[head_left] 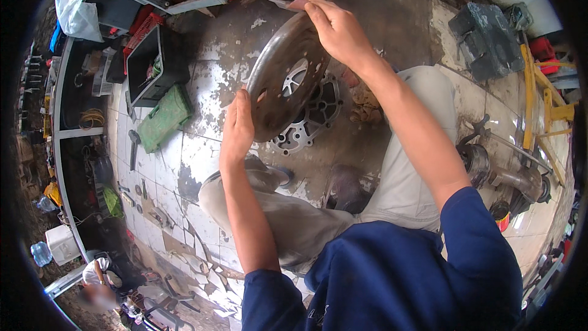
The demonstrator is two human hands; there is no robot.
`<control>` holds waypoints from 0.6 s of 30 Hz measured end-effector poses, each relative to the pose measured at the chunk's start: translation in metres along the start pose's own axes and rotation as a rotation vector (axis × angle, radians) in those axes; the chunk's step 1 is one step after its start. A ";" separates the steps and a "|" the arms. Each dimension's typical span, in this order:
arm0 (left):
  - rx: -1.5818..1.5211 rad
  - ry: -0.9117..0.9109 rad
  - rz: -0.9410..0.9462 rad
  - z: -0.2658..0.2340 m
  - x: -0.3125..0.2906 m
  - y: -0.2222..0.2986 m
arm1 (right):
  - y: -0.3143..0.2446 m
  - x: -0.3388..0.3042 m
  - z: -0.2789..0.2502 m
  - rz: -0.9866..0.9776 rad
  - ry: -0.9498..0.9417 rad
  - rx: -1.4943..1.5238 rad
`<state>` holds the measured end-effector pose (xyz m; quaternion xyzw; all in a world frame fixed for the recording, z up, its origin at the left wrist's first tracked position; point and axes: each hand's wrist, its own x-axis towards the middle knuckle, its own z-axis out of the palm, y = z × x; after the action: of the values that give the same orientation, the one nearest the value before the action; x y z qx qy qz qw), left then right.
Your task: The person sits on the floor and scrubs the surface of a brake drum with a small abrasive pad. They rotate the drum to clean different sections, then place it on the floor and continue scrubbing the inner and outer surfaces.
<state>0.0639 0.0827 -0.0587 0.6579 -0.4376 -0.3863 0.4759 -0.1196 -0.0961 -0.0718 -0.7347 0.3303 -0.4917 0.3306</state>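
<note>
Big disc up between my two hands now, tilted steeply, its rim braced at both ends. My left hand is on the near-left rim, half curled, thumb lying along the edge; its fingers go behind the metal, so I can't tell how they close there. My right hand has the far, upper rim, bent over it with the fingers gathered at the edge, palm only partly closed.

And look at this metal: dull grey-brown, stained darker across the face, paler and shinier along the rim on the stretch between my hands. It's round, with a wide hole in the centre and smaller slots spaced around that.

Through the centre hole, and out past the lower edge to the right of my left hand, there's a bright silvery spoked plate, lobed around its edge, low down by the floor. Brown crumpled cloth sits below my right hand. Just beyond that hand, a pale tub of small metal bits; well left of my left hand, a scuffed green case.
</note>
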 end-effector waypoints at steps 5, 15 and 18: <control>0.030 -0.057 -0.054 -0.009 0.011 -0.015 | -0.016 -0.001 -0.001 0.006 -0.007 -0.038; 0.181 0.040 0.031 0.001 0.025 0.005 | -0.002 0.007 0.008 -0.031 0.050 -0.132; 0.139 0.093 -0.056 0.002 0.024 0.010 | 0.000 0.008 0.014 -0.087 0.082 -0.146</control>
<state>0.0674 0.0577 -0.0522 0.7185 -0.4219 -0.3372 0.4382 -0.1043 -0.1003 -0.0715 -0.7498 0.3463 -0.5098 0.2408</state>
